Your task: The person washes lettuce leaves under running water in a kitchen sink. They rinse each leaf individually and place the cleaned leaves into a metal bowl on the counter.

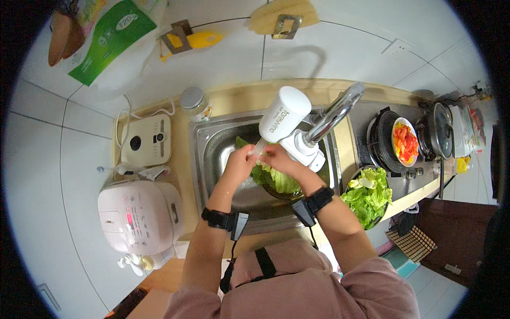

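Observation:
My left hand [241, 160] and my right hand [280, 159] meet over the steel sink [217, 159], under a stream of water [260, 146]. Between them they grip a lettuce leaf [241, 142], partly hidden behind the fingers. The water comes from a white filter unit [285, 113] fitted on a curved chrome faucet [336, 113]. Just below my right hand, more lettuce [281, 181] fills a dark-rimmed bowl or basket in the sink. My forearms cover part of the basin.
Right of the sink, a bowl of lettuce leaves [368, 195] sits at the counter edge. Beyond it, a plate of cut red and yellow vegetables [405, 142] rests on the stove beside a lidded pan [441, 129]. A rice cooker [139, 217] and glass jar [196, 104] stand left.

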The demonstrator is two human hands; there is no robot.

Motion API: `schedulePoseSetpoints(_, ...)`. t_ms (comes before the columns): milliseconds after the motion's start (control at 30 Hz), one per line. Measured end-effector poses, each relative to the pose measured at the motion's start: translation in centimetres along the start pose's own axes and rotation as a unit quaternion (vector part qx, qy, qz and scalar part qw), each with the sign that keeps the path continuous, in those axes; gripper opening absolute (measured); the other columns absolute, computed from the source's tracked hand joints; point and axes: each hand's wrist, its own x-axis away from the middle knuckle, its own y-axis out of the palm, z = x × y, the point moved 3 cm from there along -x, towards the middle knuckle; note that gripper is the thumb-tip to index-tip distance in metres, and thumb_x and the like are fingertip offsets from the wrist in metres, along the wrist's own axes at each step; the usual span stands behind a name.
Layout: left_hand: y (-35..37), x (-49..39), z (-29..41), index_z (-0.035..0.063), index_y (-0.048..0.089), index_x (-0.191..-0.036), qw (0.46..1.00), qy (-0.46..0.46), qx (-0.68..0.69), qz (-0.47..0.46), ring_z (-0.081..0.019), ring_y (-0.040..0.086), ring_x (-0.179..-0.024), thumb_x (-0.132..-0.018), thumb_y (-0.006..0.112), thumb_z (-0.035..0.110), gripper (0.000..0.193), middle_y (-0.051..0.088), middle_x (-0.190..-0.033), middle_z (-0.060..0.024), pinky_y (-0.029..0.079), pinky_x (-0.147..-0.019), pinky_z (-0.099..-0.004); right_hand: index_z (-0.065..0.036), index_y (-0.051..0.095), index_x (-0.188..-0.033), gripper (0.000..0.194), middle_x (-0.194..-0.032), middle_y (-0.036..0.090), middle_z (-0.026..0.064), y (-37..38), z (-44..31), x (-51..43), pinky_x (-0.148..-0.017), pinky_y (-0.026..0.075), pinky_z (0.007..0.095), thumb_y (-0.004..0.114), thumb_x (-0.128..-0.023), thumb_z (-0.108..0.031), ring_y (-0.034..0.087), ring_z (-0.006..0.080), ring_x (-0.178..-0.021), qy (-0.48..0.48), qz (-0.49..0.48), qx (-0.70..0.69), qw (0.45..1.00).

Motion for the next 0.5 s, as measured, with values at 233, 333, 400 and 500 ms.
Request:
schedulePoseSetpoints(233, 2.1, -0.5, 1.4, -0.001, 0.053, -0.083, 0.952, 0.072, -0.238, 0.18, -0.0361, 0.055, -0.073, -0.074, 0.052, 0.006, 0.011, 0.057, -0.076, -0.0193, 0.044, -0.062, -0.0432, 0.001, 0.054, -0.082, 0.018, -0.076, 0.057, 0.0221, 0.1, -4.0, 1.9, -0.064, 0.043, 0.0426, 0.051, -0.075, -0.015, 0.054, 0.0373, -0.074, -0.004, 0.21, 0.197, 0.958)
schedulePoseSetpoints(333, 1.7, -1.0, -0.3, -0.0002, 0.054, -0.094, 0.975, 0.049, -0.169, 0.138, -0.0346, 0.057, -0.072, -0.073, 0.053, 0.006, 0.022, 0.058, -0.079, -0.02, 0.046, -0.062, -0.0395, 0.001, 0.053, -0.081, 0.021, -0.074, 0.056, 0.0219, -0.2, -4.1, 2.5, -0.064, 0.043, 0.0431, 0.053, -0.076, -0.019, 0.054, 0.0376, -0.074, 0.014, 0.166, 0.161, 0.973)
schedulePoseSetpoints(400, 1.3, -1.2, -2.0, -0.0013, 0.051, -0.102, 1.0, -0.009, 0.014, 0.026, -0.0253, 0.059, -0.066, -0.076, 0.056, 0.009, 0.028, 0.059, -0.08, -0.0158, 0.047, -0.06, -0.032, 0.001, 0.054, -0.083, 0.025, -0.071, 0.056, 0.02, -0.7, -3.6, 2.5, -0.063, 0.044, 0.0386, 0.056, -0.076, -0.023, 0.056, 0.0328, -0.07, 0.016, 0.136, 0.081, 0.987)
schedulePoseSetpoints(500, 1.0, -0.3, -3.0, -0.0004, 0.05, -0.101, 0.92, -0.111, 0.358, -0.115, -0.0146, 0.058, -0.068, -0.083, 0.05, 0.009, 0.02, 0.058, -0.087, -0.0078, 0.047, -0.061, -0.0254, 0.001, 0.05, -0.086, 0.034, -0.073, 0.052, 0.0106, -1.2, -2.2, 2.4, -0.062, 0.042, 0.0317, 0.064, -0.071, -0.025, 0.051, 0.0215, -0.066, 0.045, 0.078, -0.006, 0.996)
